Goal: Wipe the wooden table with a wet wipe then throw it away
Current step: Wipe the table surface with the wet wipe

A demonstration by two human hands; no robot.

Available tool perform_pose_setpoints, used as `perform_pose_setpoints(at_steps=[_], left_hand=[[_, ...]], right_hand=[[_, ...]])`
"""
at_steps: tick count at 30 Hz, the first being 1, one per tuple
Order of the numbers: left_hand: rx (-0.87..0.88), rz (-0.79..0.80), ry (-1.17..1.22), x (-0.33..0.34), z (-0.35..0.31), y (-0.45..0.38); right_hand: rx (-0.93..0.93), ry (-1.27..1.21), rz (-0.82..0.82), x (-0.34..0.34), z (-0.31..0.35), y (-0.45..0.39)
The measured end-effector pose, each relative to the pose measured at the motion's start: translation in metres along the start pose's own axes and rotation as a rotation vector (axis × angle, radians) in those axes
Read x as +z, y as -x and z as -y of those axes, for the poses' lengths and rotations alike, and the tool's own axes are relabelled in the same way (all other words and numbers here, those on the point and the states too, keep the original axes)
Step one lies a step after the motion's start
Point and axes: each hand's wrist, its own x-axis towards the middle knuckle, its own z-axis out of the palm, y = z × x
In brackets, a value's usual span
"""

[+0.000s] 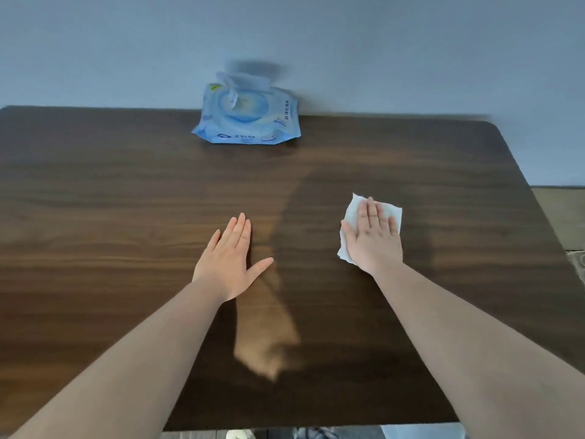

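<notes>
Right hand (373, 239) flat, fingers spread, pressing wet wipe (392, 212) on bench (126, 201), right of centre; left hand (228, 261) open, empty. Wipe looks thin, limp; pinch an edge

View: single, head-worn, wide-angle. Position: above the near edge of the worktop (126, 217), close over it. Direction: forward and down, toward a plain wall (380, 42) at the far edge. Coverage: most of the worktop surface, its far right rounded corner, a strip of floor (557, 213) at right and below the near edge. Both forearms enter from the bottom corners; left hand (228, 261) and right hand (373, 239) lie mid-frame. Straight edges bow toward the margins. No second view.
</notes>
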Motion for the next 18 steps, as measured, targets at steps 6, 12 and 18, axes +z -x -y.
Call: perform_pose_setpoints(at_steps=[6,12,18], left_hand=[[-0.311,-0.019,0.014,0.003,0.13,0.075],[-0.663,-0.015,0.057,0.025,0.238,0.167],[-0.688,-0.054,0.145,0.04,0.273,0.195]], right_hand=[[-0.32,0.051,0.056,0.026,0.176,0.01],[-0.556,0.083,0.052,0.059,0.326,0.035],[-0.782,0.048,0.025,0.083,0.457,0.07]])
